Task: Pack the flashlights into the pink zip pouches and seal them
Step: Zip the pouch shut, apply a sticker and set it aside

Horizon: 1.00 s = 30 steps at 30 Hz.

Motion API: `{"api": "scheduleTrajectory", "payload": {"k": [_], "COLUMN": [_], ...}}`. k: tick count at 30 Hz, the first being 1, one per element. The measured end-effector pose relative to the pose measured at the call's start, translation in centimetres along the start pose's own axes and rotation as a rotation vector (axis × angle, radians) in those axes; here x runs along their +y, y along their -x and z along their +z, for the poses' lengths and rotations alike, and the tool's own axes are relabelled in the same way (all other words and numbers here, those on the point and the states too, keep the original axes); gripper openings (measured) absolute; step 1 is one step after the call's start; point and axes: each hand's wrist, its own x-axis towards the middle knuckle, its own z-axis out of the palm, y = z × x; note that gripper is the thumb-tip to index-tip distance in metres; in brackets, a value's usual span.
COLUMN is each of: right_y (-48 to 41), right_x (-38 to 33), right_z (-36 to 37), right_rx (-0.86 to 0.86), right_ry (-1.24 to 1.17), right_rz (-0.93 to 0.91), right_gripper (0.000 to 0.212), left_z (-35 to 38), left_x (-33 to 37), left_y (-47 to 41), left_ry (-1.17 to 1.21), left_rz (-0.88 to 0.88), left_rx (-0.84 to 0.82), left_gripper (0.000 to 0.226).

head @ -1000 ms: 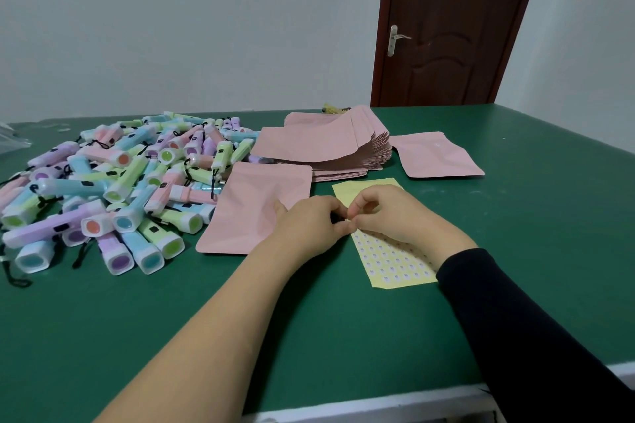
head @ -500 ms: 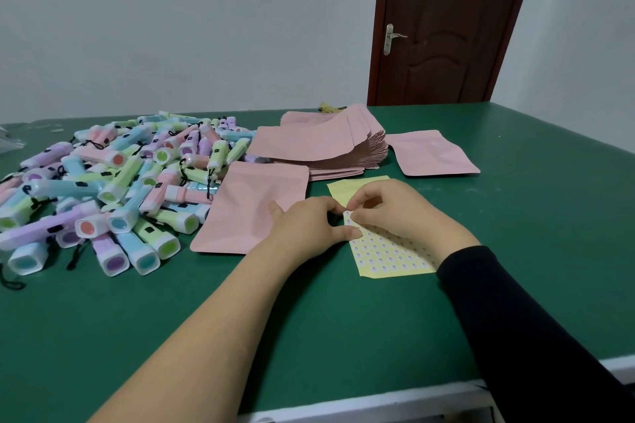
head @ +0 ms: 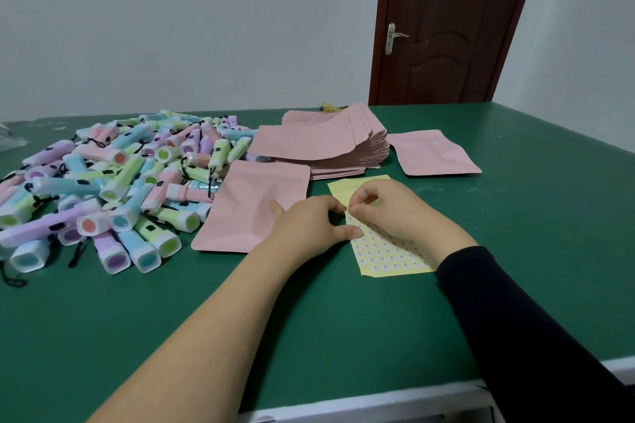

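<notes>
A heap of pastel flashlights [head: 103, 182] covers the left of the green table [head: 171, 319]. One flat pink zip pouch [head: 254, 206] lies beside the heap, just left of my hands. My left hand [head: 309, 226] has its fingers curled and holds the left edge of a yellow sticker sheet [head: 388, 254], thumb laid flat on it. My right hand [head: 395, 213] lies over the sheet, and its fingertips pinch a small sticker at the sheet's left edge, close to my left fingers. Neither hand touches a flashlight.
A fanned stack of pink pouches [head: 319, 144] sits behind the sheet, with a single pouch [head: 433, 153] to its right. The table's white front edge [head: 360, 405] is near me. A brown door [head: 446, 27] stands behind the table.
My left thumb has stretched out onto the sticker sheet. Both hands stayed together at the sheet's left edge, and my view shifted slightly.
</notes>
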Motion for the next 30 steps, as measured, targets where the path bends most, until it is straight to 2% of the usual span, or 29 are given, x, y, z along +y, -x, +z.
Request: {"api": "scheduleTrajectory", "payload": {"k": [5, 8, 9, 11, 13, 17, 19, 21, 24, 26, 28, 30], "right_y": [-0.3, -0.4, -0.4, -0.4, -0.5, -0.7, -0.6, -0.4, -0.3, -0.6, -1.0, -1.4], "right_x": [0.1, 0.6, 0.8, 1.0, 1.0, 1.1, 0.9, 0.5, 0.0, -0.8, -1.8, -3.0], "right_z": [-0.3, -0.5, -0.4, -0.2, 0.1, 0.1, 0.1, 0.0, -0.5, -1.2, -1.7, -1.9], "right_rx": [0.041, 0.059, 0.046, 0.022, 0.011, 0.012, 0.011, 0.025, 0.091, 0.089, 0.029, -0.057], "right_ry": [-0.036, -0.051, -0.037, 0.007, 0.032, 0.038, 0.045, 0.034, -0.134, -0.496, -0.895, -1.065], "right_rz": [-0.014, -0.004, 0.008, 0.028, 0.04, 0.052, 0.039, 0.03, 0.026, 0.058, 0.092, 0.081], "right_gripper": [0.017, 0.015, 0.015, 0.017, 0.019, 0.021, 0.02, 0.019, 0.016, 0.015, 0.016, 0.013], "left_z": [-0.3, -1.1, -1.5, -1.9, -2.4, -3.4, -4.0, -4.9, -7.2, -9.5, -11.6, -13.1], "left_x": [0.1, -0.2, -0.4, -0.7, -0.8, -1.0, -1.1, -0.8, -0.2, -0.1, -0.3, -1.0], "left_y": [0.4, 0.5, 0.6, 0.8, 1.1, 1.4, 1.6, 1.7, 1.8, 2.1, 2.6, 3.1], "left_ry": [0.019, 0.055, 0.015, -0.104, -0.178, -0.347, -0.464, -0.483, -0.254, 0.037, 0.323, 0.608], "left_rz": [0.022, 0.03, 0.009, -0.094, -0.211, -0.322, -0.304, -0.266, -0.193, -0.131, -0.086, -0.061], "left_rx": [0.017, 0.225, 0.259, 0.206, 0.178, 0.15, 0.118, 0.128, 0.312, 0.418, 0.428, 0.4], "left_gripper": [0.054, 0.042, 0.045, 0.061, 0.065, 0.045, 0.037, 0.03, 0.014, 0.009, 0.016, 0.019]}}
